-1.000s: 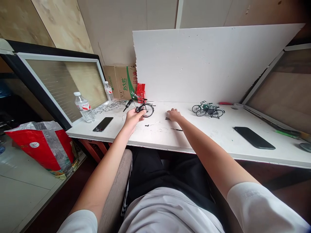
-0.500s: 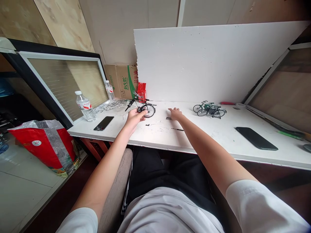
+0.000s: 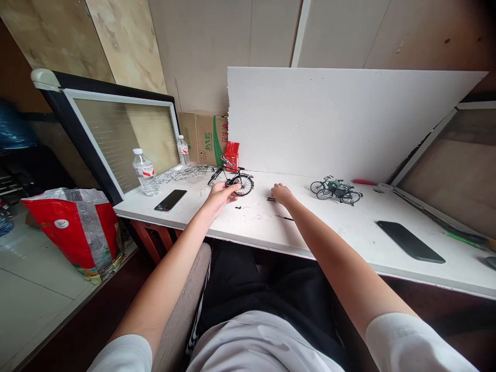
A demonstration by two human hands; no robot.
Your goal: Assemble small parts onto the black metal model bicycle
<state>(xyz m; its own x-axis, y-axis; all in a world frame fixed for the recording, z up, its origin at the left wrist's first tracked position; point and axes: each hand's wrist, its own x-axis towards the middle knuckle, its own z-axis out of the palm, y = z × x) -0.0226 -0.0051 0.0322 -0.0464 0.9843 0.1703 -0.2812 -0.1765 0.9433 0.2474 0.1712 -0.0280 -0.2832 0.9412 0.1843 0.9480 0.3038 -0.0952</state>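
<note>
My left hand [image 3: 220, 195] is closed on a small black model bicycle [image 3: 235, 178], gripping its frame by the rear wheel and holding it upright on the white table [image 3: 349, 222]. My right hand [image 3: 281, 193] rests on the table with fingers curled over a small dark part [image 3: 270, 199]; whether it grips the part is unclear. More tiny dark parts [image 3: 284, 217] lie just in front of the hands.
Green model bicycles [image 3: 336, 188] stand at the back right before a white foam board [image 3: 341, 119]. Two black phones [image 3: 170, 200] [image 3: 411, 241], two water bottles [image 3: 144, 172], metal part frames [image 3: 186, 172], a red box [image 3: 232, 152], a cardboard carton [image 3: 205, 137] and a red bag [image 3: 73, 230].
The camera tilted and shifted, so the scene sits lower and further right. Both hands keep their places by the black bicycle and the small part.
</note>
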